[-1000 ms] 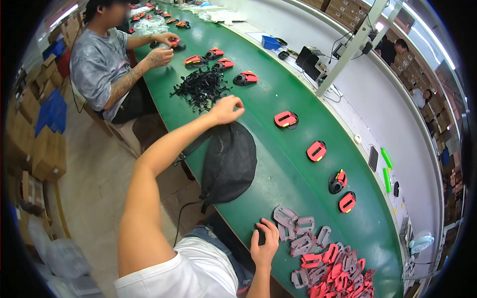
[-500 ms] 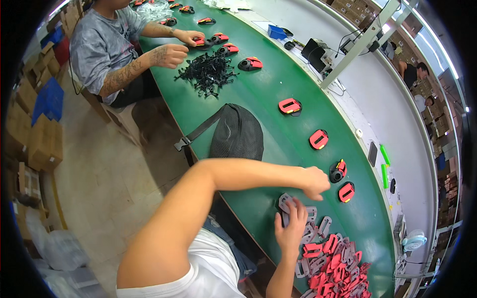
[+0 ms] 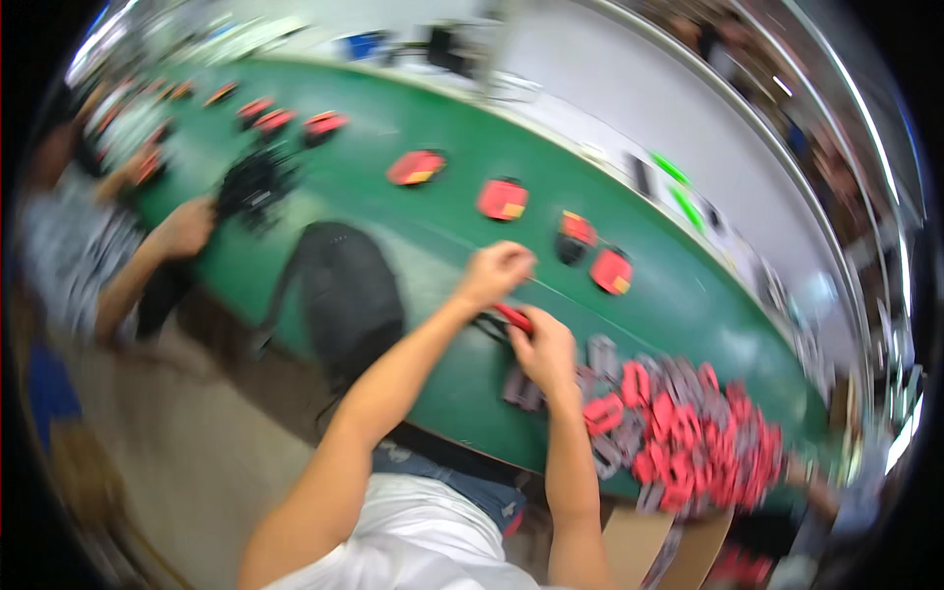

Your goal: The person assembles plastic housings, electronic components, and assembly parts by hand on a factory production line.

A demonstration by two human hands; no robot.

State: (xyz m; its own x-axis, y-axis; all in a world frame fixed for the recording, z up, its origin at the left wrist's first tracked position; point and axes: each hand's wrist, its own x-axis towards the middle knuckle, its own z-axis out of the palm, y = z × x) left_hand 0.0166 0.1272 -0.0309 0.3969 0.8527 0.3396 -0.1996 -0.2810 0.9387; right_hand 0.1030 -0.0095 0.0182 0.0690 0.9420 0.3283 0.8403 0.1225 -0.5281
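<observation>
My left hand point(image 3: 500, 273) is raised over the middle of the green table, its fingertips pinched together. Whatever they hold, if anything, is too blurred to make out. Just below it, my right hand point(image 3: 549, 349) grips a red-and-black plastic piece point(image 3: 512, 317) between thumb and fingers. Dark thin parts show at its left side. Grey plastic plates point(image 3: 521, 389) lie under the right hand. To its right spreads a heap of red and grey plastic plates point(image 3: 678, 423).
A black mesh bag point(image 3: 349, 295) stands left of my arms. Several red-and-black assembled pieces point(image 3: 503, 199) line the far side of the green table point(image 3: 442, 236). A co-worker's hand point(image 3: 185, 228) is beside a pile of black clips point(image 3: 254, 187). An open cardboard box point(image 3: 629, 546) sits below the table's near edge.
The view has swung to the right. My right hand has lifted from the grey plates and now holds a red-and-black piece. My left hand has drawn away from the row of assembled pieces.
</observation>
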